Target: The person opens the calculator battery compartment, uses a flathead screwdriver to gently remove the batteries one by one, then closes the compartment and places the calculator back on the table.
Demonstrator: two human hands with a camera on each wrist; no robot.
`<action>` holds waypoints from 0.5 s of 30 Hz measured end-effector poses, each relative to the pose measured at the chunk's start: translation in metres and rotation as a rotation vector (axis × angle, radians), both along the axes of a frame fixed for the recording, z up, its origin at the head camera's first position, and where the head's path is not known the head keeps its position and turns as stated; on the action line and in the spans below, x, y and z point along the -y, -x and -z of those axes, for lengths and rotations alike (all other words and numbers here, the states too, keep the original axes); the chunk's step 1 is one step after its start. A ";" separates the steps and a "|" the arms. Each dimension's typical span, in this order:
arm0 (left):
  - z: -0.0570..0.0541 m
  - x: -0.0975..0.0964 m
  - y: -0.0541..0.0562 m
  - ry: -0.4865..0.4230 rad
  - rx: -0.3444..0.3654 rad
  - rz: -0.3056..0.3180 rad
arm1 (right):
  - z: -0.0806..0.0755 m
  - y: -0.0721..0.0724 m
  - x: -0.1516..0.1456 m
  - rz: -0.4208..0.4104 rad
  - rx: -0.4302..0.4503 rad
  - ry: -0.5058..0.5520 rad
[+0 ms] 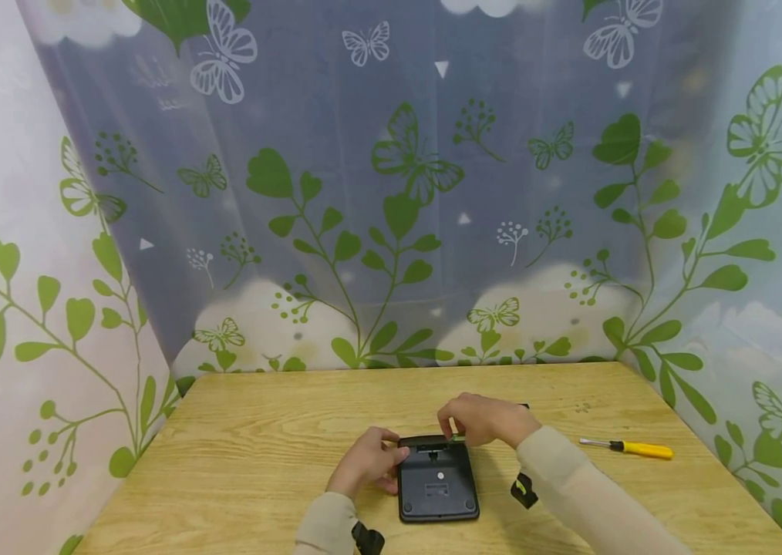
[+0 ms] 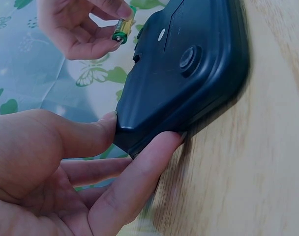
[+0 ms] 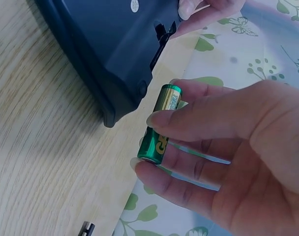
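Observation:
A dark grey device (image 1: 436,478) lies face down on the wooden table (image 1: 259,447), its underside with rubber feet showing (image 2: 189,83) (image 3: 105,54). My left hand (image 1: 366,462) grips its far left corner between thumb and fingers (image 2: 139,162). My right hand (image 1: 481,420) hovers at the device's far edge and pinches a green and gold battery (image 3: 159,123) (image 2: 124,27) between thumb and fingers, just off the device's edge.
A yellow-handled screwdriver (image 1: 630,448) lies on the table to the right. A small black piece (image 1: 523,406) sits beyond my right hand. Leaf and butterfly patterned curtains (image 1: 391,193) wall in the table on three sides.

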State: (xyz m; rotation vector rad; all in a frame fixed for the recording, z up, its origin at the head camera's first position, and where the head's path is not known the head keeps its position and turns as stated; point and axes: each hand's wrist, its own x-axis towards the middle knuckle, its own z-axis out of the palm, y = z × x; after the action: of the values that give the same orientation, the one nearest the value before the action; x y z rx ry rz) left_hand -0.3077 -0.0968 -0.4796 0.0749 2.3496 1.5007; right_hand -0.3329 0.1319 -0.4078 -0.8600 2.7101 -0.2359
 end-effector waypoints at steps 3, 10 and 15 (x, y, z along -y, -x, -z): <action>0.000 0.000 0.000 -0.004 -0.003 0.002 | 0.000 0.001 -0.003 -0.011 -0.005 0.001; 0.001 0.001 0.000 -0.012 -0.010 0.003 | 0.001 0.003 -0.011 -0.037 -0.017 -0.001; 0.002 0.001 0.001 -0.006 -0.009 0.003 | 0.003 0.004 -0.014 -0.035 -0.015 -0.002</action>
State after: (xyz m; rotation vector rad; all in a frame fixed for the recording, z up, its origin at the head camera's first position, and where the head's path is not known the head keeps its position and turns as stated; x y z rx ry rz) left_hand -0.3089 -0.0974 -0.4817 0.0863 2.3507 1.5092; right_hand -0.3365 0.1462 -0.4111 -0.9106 2.7060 -0.2196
